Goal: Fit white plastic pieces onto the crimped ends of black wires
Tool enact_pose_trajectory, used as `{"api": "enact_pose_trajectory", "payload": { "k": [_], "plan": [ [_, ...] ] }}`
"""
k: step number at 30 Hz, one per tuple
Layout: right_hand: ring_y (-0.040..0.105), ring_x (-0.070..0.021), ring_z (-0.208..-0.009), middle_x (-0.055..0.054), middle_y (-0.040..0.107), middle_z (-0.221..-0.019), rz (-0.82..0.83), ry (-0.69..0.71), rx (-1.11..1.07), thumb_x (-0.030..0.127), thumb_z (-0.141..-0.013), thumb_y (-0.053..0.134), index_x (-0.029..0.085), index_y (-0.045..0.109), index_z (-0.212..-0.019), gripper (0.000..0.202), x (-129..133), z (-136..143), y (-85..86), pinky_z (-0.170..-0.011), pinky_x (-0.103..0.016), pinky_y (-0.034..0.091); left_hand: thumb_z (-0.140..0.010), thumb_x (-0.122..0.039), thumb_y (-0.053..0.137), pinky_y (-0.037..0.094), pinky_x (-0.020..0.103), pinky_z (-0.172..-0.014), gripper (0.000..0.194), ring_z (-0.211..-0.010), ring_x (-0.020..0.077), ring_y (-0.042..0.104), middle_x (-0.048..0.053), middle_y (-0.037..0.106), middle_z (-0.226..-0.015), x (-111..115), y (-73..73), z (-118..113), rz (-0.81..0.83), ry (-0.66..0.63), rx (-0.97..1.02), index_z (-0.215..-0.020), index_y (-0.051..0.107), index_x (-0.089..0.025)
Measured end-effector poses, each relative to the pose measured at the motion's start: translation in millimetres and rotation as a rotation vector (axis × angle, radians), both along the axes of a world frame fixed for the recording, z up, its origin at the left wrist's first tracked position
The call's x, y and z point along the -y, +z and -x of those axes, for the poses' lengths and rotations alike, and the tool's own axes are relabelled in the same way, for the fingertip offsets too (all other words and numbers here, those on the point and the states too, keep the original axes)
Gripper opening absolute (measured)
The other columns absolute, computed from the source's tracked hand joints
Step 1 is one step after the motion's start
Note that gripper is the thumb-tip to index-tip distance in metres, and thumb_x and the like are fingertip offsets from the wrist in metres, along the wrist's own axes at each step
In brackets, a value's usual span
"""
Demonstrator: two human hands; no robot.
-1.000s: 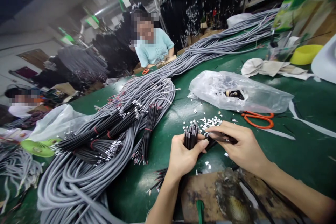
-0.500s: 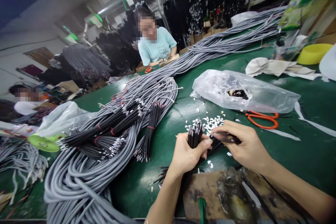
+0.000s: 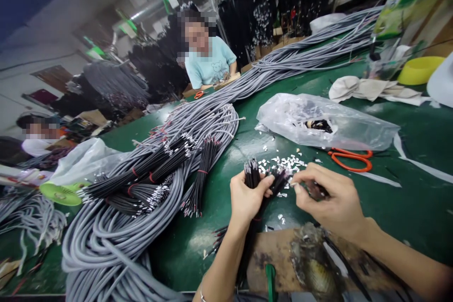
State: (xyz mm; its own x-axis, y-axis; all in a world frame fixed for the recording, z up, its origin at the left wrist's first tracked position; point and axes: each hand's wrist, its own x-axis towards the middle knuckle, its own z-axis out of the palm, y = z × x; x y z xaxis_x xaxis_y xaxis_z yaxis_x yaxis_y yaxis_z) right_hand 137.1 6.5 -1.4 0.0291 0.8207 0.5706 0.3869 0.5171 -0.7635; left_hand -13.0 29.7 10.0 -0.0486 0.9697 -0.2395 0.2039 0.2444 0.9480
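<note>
At the near edge of the green table [image 3: 406, 207] sits a stained wooden board [image 3: 264, 252], with a green strip [image 3: 271, 276] over its front. Just beyond it, the person's left hand [image 3: 249, 198] is closed around a bunch of black wires [image 3: 252, 175], their silvery ends pointing up. The right hand [image 3: 329, 198], well apart from the left, is curled with thumb and fingertips drawn together, gripping a dark object [image 3: 318, 191] too hidden to identify. Between and beyond the hands, more black wires [image 3: 280, 177] lie among white scraps [image 3: 290, 163]. Orange-handled scissors [image 3: 354, 163] rest beside a clear plastic bag [image 3: 339, 120]. To the left, black bundles [image 3: 141, 170] tied with red bands lie on thick grey cables [image 3: 102, 245], which stretch across the table. At the right are a crumpled cloth [image 3: 368, 89] and a yellow bowl [image 3: 419, 71]. Across the table, a co-worker in a light blue shirt [image 3: 208, 63] sits before dark hanging cables [image 3: 244, 14].
</note>
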Motion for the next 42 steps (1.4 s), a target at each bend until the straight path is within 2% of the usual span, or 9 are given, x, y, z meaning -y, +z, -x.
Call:
{"api": "enact_pose_trajectory", "payload": {
  "k": [5, 8, 11, 13, 18, 23, 26, 30, 42],
  "plan": [
    [0.060, -0.0118, -0.065, -0.001, 0.066, -0.079, 0.053, -0.033, 0.027, 0.008, -0.077, 0.055, 0.019, 0.064, -0.092, 0.021, -3.6, -0.4, -16.0, -0.061, -0.022, 0.045, -0.069, -0.027, 0.067, 0.046, 0.023, -0.058, 0.018, -0.058, 0.0140, 0.059, 0.004, 0.064, -0.063, -5.4, -8.5, 2.3, -0.068, -0.091, -0.035, -0.068, 0.063, -0.010],
    [0.065, -0.0167, -0.082, -0.003, 0.069, -0.099, 0.177, 0.009, 0.303, 0.006, -0.077, 0.052, 0.023, 0.063, -0.107, 0.037, -8.6, 0.6, -23.9, -0.069, -0.025, 0.049, -0.071, -0.025, 0.065, 0.044, 0.022, -0.064, 0.016, -0.067, 0.0140, 0.058, 0.004, 0.065, -0.071, -7.3, -15.4, 4.0, -0.151, -0.035, -0.062, -0.075, 0.066, -0.010],
    [0.067, -0.0232, -0.073, -0.001, 0.072, -0.086, 0.388, -0.004, 0.666, 0.011, -0.073, 0.059, 0.027, 0.068, -0.098, 0.030, -13.1, 0.4, -20.6, -0.057, -0.029, 0.048, -0.072, -0.029, 0.065, 0.042, 0.020, -0.061, 0.020, -0.059, 0.0111, 0.055, 0.000, 0.061, -0.062, -8.9, -18.2, 3.9, -0.168, 0.127, -0.033, -0.075, 0.065, -0.010],
    [0.067, -0.0250, -0.067, -0.002, 0.072, -0.076, 0.472, 0.000, 0.744, 0.014, -0.073, 0.061, 0.026, 0.071, -0.087, 0.022, -15.0, -0.5, -16.9, -0.052, -0.029, 0.047, -0.074, -0.035, 0.063, 0.040, 0.020, -0.055, 0.026, -0.050, 0.0091, 0.051, -0.001, 0.057, -0.053, -9.3, -17.4, 2.2, -0.130, 0.119, 0.031, -0.075, 0.064, -0.010],
    [0.063, -0.0163, -0.061, -0.004, 0.071, -0.082, 0.370, 0.039, 0.221, 0.019, -0.080, 0.055, 0.021, 0.069, -0.097, 0.022, -13.9, -2.0, -12.4, -0.052, -0.024, 0.046, -0.076, -0.039, 0.060, 0.042, 0.020, -0.053, 0.030, -0.049, 0.0092, 0.054, 0.002, 0.060, -0.057, -5.9, -9.2, -1.3, -0.057, 0.005, 0.153, -0.073, 0.061, -0.009],
    [0.048, -0.0103, -0.042, 0.002, 0.060, -0.056, 0.360, 0.120, -0.112, 0.025, -0.083, 0.051, 0.015, 0.065, -0.106, 0.029, -9.2, -1.8, -0.5, -0.038, -0.021, 0.037, -0.076, -0.038, 0.060, 0.036, 0.019, -0.044, 0.034, -0.038, 0.0068, 0.044, -0.002, 0.050, -0.042, 3.6, 5.1, -3.2, -0.072, -0.170, 0.051, -0.057, 0.057, -0.011],
    [0.057, -0.0122, -0.051, -0.001, 0.067, -0.068, 0.326, 0.088, -0.168, 0.026, -0.083, 0.052, 0.017, 0.066, -0.105, 0.027, -8.1, -3.1, 3.7, -0.044, -0.021, 0.044, -0.076, -0.036, 0.061, 0.034, 0.019, -0.042, 0.036, -0.036, 0.0062, 0.041, -0.002, 0.047, -0.039, 8.8, 9.4, -6.9, -0.043, -0.224, 0.014, -0.052, 0.053, -0.012],
    [0.066, -0.0169, -0.074, -0.003, 0.071, -0.089, 0.302, 0.077, -0.213, 0.024, -0.081, 0.057, 0.020, 0.070, -0.095, 0.020, -8.8, -3.4, 0.7, -0.064, -0.024, 0.054, -0.075, -0.032, 0.063, 0.041, 0.019, -0.047, 0.024, -0.043, 0.0087, 0.049, 0.000, 0.057, -0.049, 12.3, 8.2, -9.5, -0.086, -0.141, 0.000, -0.067, 0.061, -0.010],
    [0.060, -0.0169, -0.082, -0.006, 0.065, -0.093, 0.210, 0.090, -0.027, 0.025, -0.084, 0.054, 0.019, 0.062, -0.111, 0.029, -6.0, -1.0, 2.5, -0.073, -0.029, 0.049, -0.069, -0.032, 0.069, 0.043, 0.021, -0.055, 0.020, -0.056, 0.0116, 0.052, 0.001, 0.061, -0.061, 14.2, 8.4, 1.2, -0.236, 0.075, -0.120, -0.071, 0.065, -0.012]
  ]
}}
